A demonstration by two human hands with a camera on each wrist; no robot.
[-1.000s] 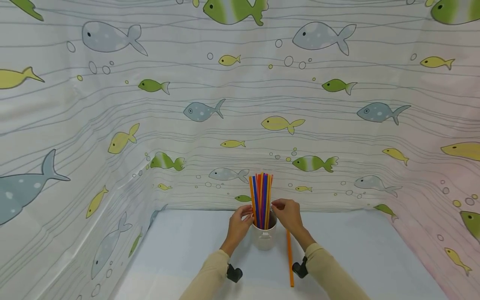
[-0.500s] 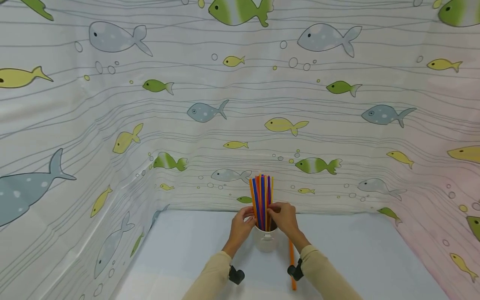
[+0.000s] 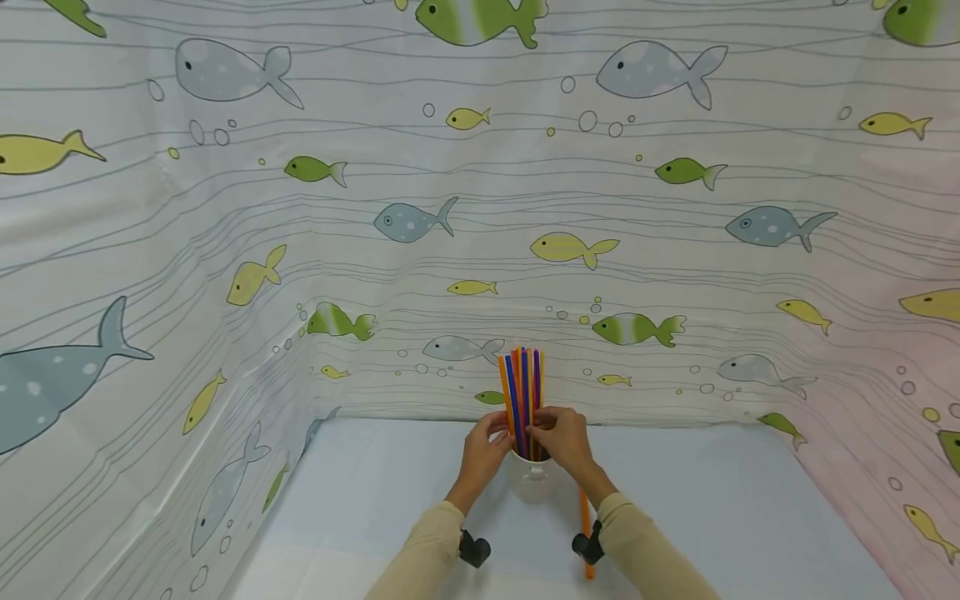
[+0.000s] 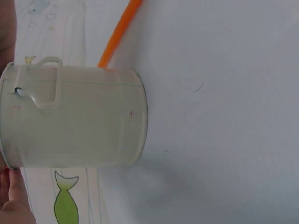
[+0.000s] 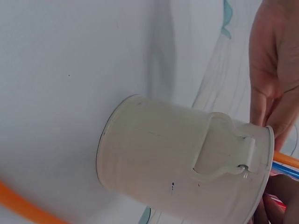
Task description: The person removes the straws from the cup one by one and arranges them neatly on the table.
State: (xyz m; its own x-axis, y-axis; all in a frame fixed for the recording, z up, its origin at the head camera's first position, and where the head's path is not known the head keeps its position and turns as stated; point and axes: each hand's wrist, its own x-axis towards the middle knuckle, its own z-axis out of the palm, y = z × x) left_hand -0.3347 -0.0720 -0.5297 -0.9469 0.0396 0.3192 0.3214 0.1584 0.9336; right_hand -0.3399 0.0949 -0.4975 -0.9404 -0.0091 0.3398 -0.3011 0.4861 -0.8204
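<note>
With curled fingers, my left hand (image 3: 482,454) and right hand (image 3: 566,437) hold slim orange, blue and red straws (image 3: 522,396) between them.

There is one left hand (image 3: 482,458), one right hand (image 3: 566,440), one cup (image 3: 532,487), one loose straw (image 3: 586,517). The bunched straws (image 3: 525,392) overlap, uncountable.

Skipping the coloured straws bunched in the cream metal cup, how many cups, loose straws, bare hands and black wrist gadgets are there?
Cream cylindrical metal cup with handle: 1
Loose slim orange straw: 1
Bare left hand and right hand: 2
Black wrist gadgets: 2
Total: 6
</note>
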